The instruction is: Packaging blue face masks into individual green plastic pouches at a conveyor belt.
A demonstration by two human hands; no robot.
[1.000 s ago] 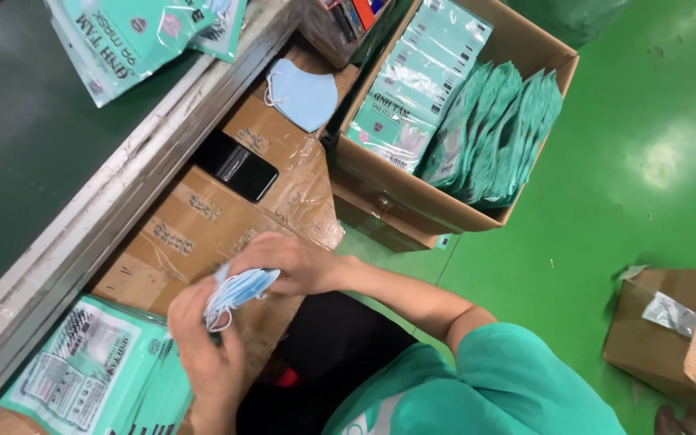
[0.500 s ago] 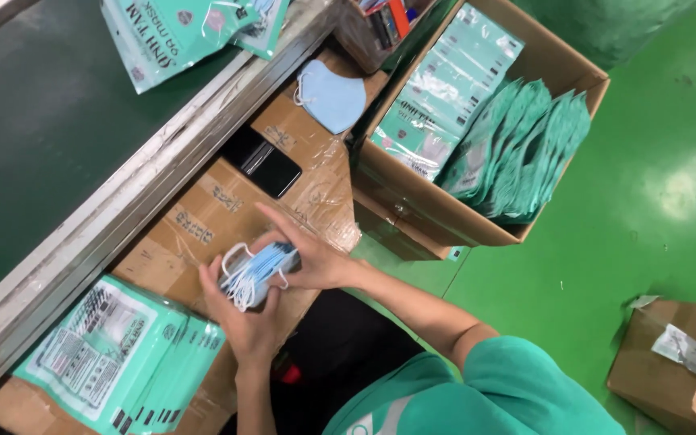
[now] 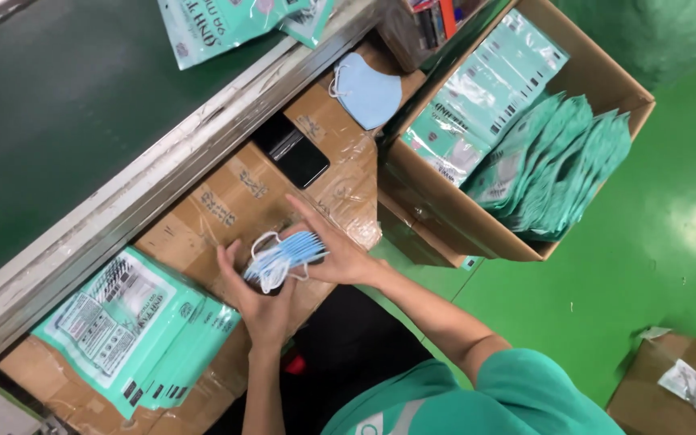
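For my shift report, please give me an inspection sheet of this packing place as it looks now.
Surface: taped cardboard boxes serve as the worktop, beside a dark green conveyor belt with a metal edge.
Job's things: a stack of light blue face masks with white ear loops, pressed between both hands.
Clutter: a pile of green printed pouches on the cardboard, a single blue mask, a black phone, more pouches on the belt.
Fingers: left hand under the stack, right hand on its far side.
Cables: nothing seen.
Surroundings: an open carton filled with green pouches, a green floor, another carton at the lower right.
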